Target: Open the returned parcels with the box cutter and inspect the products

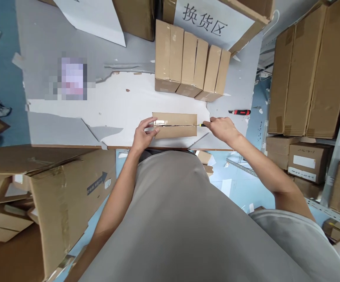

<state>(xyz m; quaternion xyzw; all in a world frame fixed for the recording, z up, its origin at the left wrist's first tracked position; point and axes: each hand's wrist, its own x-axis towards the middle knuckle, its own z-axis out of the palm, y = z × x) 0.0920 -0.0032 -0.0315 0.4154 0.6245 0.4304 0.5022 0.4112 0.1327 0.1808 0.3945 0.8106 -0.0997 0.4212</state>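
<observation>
A small, long cardboard box [176,132] lies on the table in front of me, with a seam along the middle of its top and shiny tape at the left part. My left hand [145,134] grips its left end, thumb on the near side and fingers on the far side. At the box's right end, my right hand [223,128] is closed around a box cutter [202,125] with yellow and black parts. Most of that cutter is hidden in the fist, and its tip meets the end of the seam.
Several closed cardboard boxes [192,62] stand in a row behind. A red and black utility knife [239,112] lies at the table's right side. A large open carton [70,203] stands at the lower left. Shelves with big cartons [311,74] rise on the right.
</observation>
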